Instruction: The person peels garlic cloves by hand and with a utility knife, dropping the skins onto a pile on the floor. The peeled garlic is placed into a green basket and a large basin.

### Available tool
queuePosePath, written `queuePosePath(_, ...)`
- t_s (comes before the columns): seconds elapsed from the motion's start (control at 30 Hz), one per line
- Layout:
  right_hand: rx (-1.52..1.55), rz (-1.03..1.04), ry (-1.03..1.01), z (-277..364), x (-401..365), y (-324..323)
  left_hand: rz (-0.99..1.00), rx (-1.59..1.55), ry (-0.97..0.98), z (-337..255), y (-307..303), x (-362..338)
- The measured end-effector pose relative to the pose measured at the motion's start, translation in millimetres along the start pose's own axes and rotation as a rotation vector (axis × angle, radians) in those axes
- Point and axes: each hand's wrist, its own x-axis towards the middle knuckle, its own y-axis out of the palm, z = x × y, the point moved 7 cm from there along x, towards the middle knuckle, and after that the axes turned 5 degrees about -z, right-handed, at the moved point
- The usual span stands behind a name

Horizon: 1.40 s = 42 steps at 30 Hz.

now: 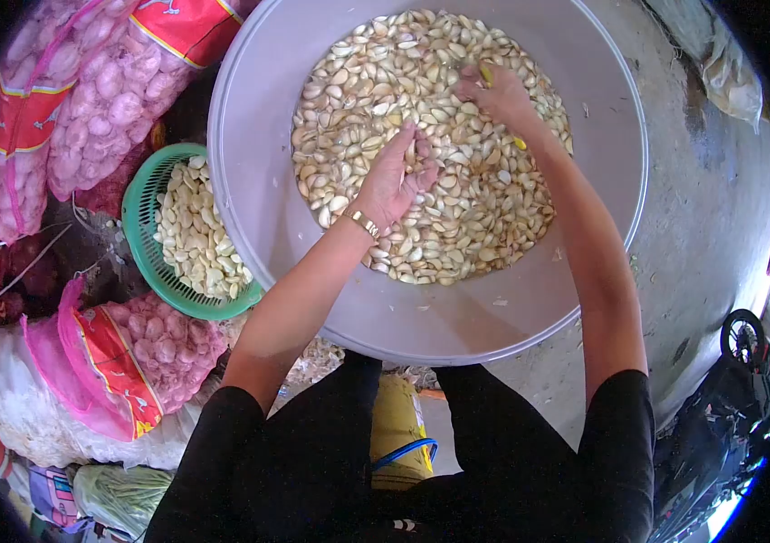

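Observation:
A large pale purple-grey tub (349, 312) holds a mass of garlic cloves (448, 231), many with bits of skin on, lying in water. Over the middle of the cloves is my left hand (389, 188), its fingers curled in; I cannot tell what is between them. Farther back and to the right, my right hand (501, 98) is closed low over the cloves. Yellow parts of a slim yellow-handled tool (487, 76) show at its fingers and below the palm, the rest hidden by the hand.
Left of the tub stands a green plastic basket (145, 244) of peeled cloves. Pink mesh sacks of garlic (109, 100) are piled at the far left, with another sack (163, 348) lower. A yellow container (396, 425) is between my legs. A motorbike (720, 416) stands at the right.

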Motion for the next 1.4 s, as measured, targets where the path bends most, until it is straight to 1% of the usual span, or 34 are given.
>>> queuePosePath(0.03,0.218,0.01,0.071,1,-9,-1,-0.034,0.003,0.023,-2,-1,-1)
queuePosePath(0.07,0.214,0.013,0.07,5,-19,-3,-0.034,-0.003,0.024,-2,1,-2)
queuePosePath(0.13,0.502,0.055,0.312,18,-48,-9,-0.035,0.021,0.074,-5,6,-4)
queuePosePath(0.17,0.498,0.055,0.314,20,-55,-9,-0.034,0.018,0.072,-4,8,-4)
queuePosePath(0.23,0.547,0.164,0.273,34,-69,-4,-0.003,-0.005,0.049,-1,12,-4)
queuePosePath(0.27,0.417,0.165,0.323,35,-78,-1,-0.002,-0.005,0.048,0,12,-5)
queuePosePath(0.3,0.418,0.166,0.323,49,-90,0,0.023,-0.053,0.005,3,12,-6)
queuePosePath(0.33,0.396,0.233,0.298,65,-103,4,0.048,-0.102,-0.037,5,15,-8)
queuePosePath(0.37,0.373,0.297,0.27,74,-111,6,0.05,-0.102,-0.036,6,17,-10)
queuePosePath(0.4,0.526,0.25,0.221,75,-114,13,0.09,-0.099,-0.009,4,23,-15)
queuePosePath(0.47,0.556,0.225,0.222,67,-118,10,0.126,-0.092,0.016,4,28,-22)
queuePosePath(0.53,0.585,0.196,0.224,62,-120,3,0.048,-0.139,0.005,10,22,-21)
queuePosePath(0.57,0.583,0.134,0.214,58,-119,-3,0.048,-0.137,0.003,13,20,-22)
queuePosePath(0.6,0.579,0.07,0.204,54,-118,-10,-0.022,-0.141,-0.005,15,16,-25)
queuePosePath(0.63,0.58,0.068,0.203,48,-116,-11,-0.092,-0.146,-0.013,17,11,-28)
queuePosePath(0.67,0.477,0.008,0.212,36,-113,-12,-0.092,-0.145,-0.014,19,10,-33)
queuePosePath(0.7,0.374,-0.051,0.221,24,-111,-14,-0.232,-0.046,0.024,13,10,-47)
queuePosePath(0.73,0.376,-0.05,0.225,11,-109,-11,-0.372,0.054,0.06,7,5,-58)
queuePosePath(0.8,-0.112,-0.244,-0.16,15,-110,-22,-0.349,0.014,0.064,2,-17,-61)
queuePosePath(0.83,-0.112,-0.246,-0.157,10,-114,-23,-0.321,-0.03,0.077,-3,-30,-61)
queuePosePath(0.87,-0.084,-0.231,-0.125,5,-116,-22,-0.278,-0.065,0.088,-8,-40,-58)
queuePosePath(0.9,-0.056,-0.218,-0.094,3,-117,-22,-0.276,-0.064,0.089,-11,-41,-60)
queuePosePath(0.93,-0.055,-0.219,-0.097,4,-115,-21,-0.269,-0.08,0.083,-13,-42,-61)
queuePosePath(1.0,-0.117,-0.148,-0.107,10,-109,-6,-0.264,-0.098,0.078,-11,-42,-62)
queuePosePath(1.03,-0.116,-0.148,-0.108,16,-101,2,-0.249,-0.047,0.079,-7,-38,-59)
queuePosePath(1.1,-0.121,-0.198,-0.185,39,-75,25,-0.236,0.008,0.087,-6,-31,-59)
queuePosePath(1.17,-0.057,-0.235,-0.358,59,-49,47,-0.196,0.006,0.013,-4,-19,-63)
queuePosePath(1.2,-0.101,-0.21,-0.366,66,-35,60,-0.123,-0.053,-0.006,-3,-21,-60)
queuePosePath(1.27,-0.142,-0.189,-0.367,81,-15,75,-0.117,-0.082,-0.033,0,-25,-55)
queuePosePath(1.33,-0.432,0.072,-0.301,86,-2,99,-0.113,-0.11,-0.06,3,-26,-53)
queuePosePath(1.4,-0.463,0.08,-0.283,88,1,100,-0.085,-0.169,-0.133,10,-24,-51)
